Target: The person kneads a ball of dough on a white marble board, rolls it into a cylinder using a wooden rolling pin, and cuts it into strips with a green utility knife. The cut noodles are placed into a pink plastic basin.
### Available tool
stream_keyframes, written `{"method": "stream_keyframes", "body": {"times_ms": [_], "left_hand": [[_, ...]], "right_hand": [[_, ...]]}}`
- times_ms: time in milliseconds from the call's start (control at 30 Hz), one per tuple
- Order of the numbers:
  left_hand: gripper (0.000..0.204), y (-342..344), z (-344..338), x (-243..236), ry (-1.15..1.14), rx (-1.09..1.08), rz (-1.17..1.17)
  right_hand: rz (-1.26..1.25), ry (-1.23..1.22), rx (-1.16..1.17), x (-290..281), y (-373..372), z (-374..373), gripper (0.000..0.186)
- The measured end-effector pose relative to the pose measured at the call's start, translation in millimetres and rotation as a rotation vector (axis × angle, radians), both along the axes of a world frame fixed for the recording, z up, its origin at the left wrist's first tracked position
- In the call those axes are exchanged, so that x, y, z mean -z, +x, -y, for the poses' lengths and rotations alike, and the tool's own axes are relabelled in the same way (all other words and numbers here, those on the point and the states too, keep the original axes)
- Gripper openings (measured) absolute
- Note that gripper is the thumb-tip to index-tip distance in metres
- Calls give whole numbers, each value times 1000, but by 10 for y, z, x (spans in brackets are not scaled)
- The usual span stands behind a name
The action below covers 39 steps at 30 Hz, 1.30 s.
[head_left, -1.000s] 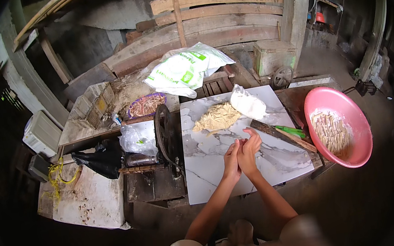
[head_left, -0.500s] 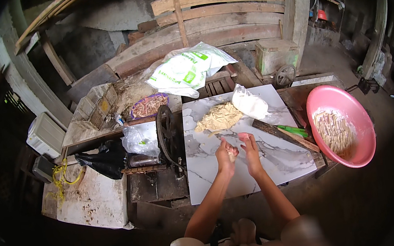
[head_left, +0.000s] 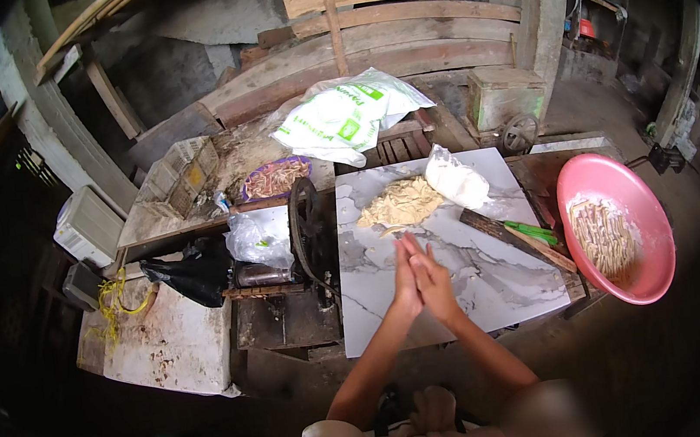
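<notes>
Over the marble-patterned board (head_left: 512,290), my left hand (head_left: 406,286) and my right hand (head_left: 434,285) are pressed palm to palm, fingers pointing away from me. A small pale piece of dough lies between the palms, hidden from sight at this moment. Just beyond my fingertips rests a crumpled mound of yellowish dough (head_left: 405,203), with a thin scrap at its near edge. Touching its right side is an open plastic bag of white powder (head_left: 457,181). To the right, a dark wooden bar (head_left: 491,227) lies slanted beside a green-handled tool (head_left: 531,233).
A pink basin (head_left: 666,245) at the right holds floured dough strips (head_left: 604,238). Left of the board stands a machine with a dark wheel (head_left: 306,232). Behind are a purple-rimmed tray (head_left: 277,178), a white-and-green sack (head_left: 346,118) and a plastic crate (head_left: 179,178).
My hands were apart, with the pale dough piece showing in my left hand; now the palms have come together around it. The whole view has shifted slightly.
</notes>
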State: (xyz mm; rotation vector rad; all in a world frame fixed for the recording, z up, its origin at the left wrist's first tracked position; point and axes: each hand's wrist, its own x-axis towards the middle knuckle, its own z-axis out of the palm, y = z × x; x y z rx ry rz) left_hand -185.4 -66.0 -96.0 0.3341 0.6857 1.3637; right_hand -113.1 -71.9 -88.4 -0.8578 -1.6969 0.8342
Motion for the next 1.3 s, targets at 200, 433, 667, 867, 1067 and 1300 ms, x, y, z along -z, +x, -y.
{"method": "stream_keyframes", "body": {"times_ms": [200,433,667,867,1067,1300], "left_hand": [[66,169,102,-42,-5,86,-107],[59,38,-53,-298,-52,64,-119],[61,212,154,-244,-125,88,58],[62,-89,-5,-508,7,1,-107],[60,288,194,-189,-23,-18,-87],[64,2,-38,-257,-52,50,-174]], "right_hand": [[-48,-413,14,-285,134,-210,54],[-226,-342,-63,-79,122,-34,53],[66,-264,-8,-473,42,-19,46],[-239,-315,-25,5,80,19,48],[-53,-303,43,-370,26,-79,45],[-261,-503,-34,78,165,53,54]]}}
